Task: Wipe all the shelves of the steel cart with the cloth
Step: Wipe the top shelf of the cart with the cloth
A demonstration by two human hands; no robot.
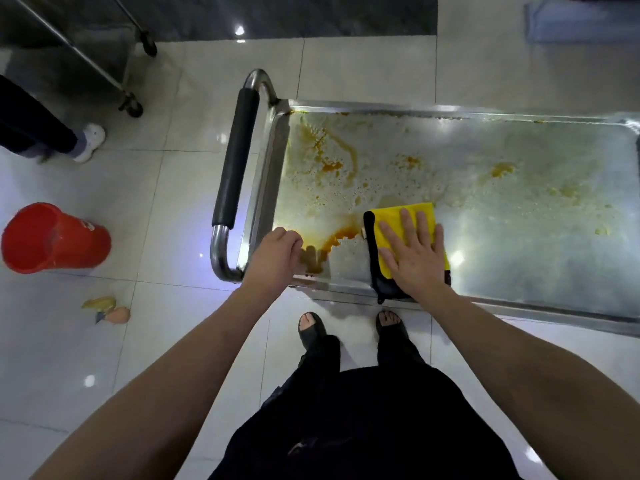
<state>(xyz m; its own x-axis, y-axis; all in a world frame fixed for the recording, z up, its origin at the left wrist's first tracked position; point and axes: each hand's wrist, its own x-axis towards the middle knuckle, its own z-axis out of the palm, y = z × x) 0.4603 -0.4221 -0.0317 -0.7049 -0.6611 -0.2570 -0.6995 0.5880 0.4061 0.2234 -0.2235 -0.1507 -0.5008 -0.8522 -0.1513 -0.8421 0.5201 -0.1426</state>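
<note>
The steel cart's top shelf [519, 216] lies before me, smeared with orange-yellow stains and foamy residue, thickest at its left end. A folded yellow cloth [420, 216] with a black edge lies on the shelf near its front rim. My right hand [414, 258] presses flat on the cloth, fingers spread. My left hand [277, 254] holds the shelf's front-left corner rim, its fingers curled over the edge beside an orange puddle [337, 239]. The lower shelves are hidden under the top one.
The cart's padded push handle [235, 161] sticks out at the left end. A red bucket [52, 237] stands on the tiled floor to the left, with a small spray bottle [107, 311] lying near it. Another wheeled steel frame [131, 102] and a person's shoe [90, 142] are at the upper left.
</note>
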